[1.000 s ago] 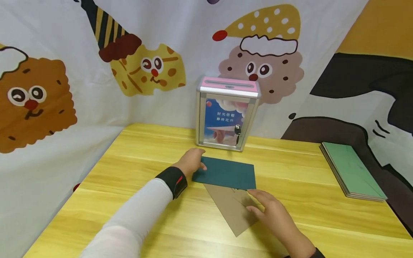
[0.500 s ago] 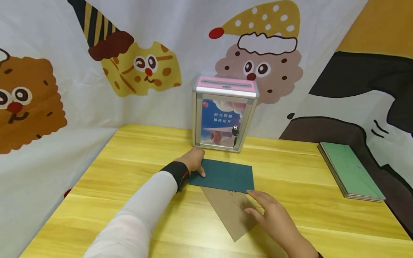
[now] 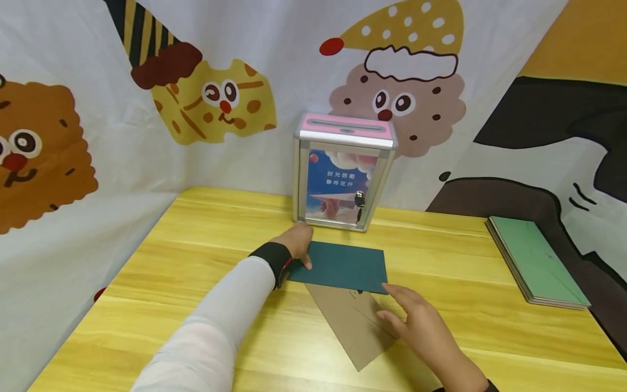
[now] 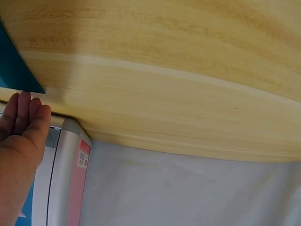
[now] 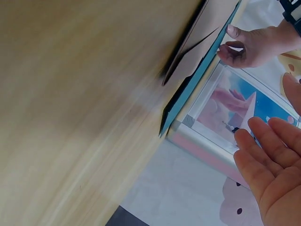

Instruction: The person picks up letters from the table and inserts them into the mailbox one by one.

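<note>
A dark teal paper rectangle (image 3: 345,267), like an envelope or card, lies on the table over a brown kraft paper piece (image 3: 350,326). The brown paper's lower part sticks out towards me and carries thin dark marks. At the teal paper's left end my left hand (image 3: 297,242) rests, its thumb on top and its fingers near the far edge. In the left wrist view this hand's fingertips touch the teal edge. My right hand (image 3: 421,321) is at the near right corner, fingers extended and thumb apart; its palm shows in the right wrist view, gripping nothing.
A metal-framed box (image 3: 343,174) with a pink slotted top, a small lock and a picture front stands behind the paper. At the right lies a stack of green-topped cards or envelopes (image 3: 539,261). A cartoon-printed cloth (image 3: 235,169) hangs behind the wooden table (image 3: 196,261).
My left hand has shifted slightly along the teal paper's left end, thumb now further onto it. The right hand stays near the corner. The papers barely move, and the view shifts slightly.
</note>
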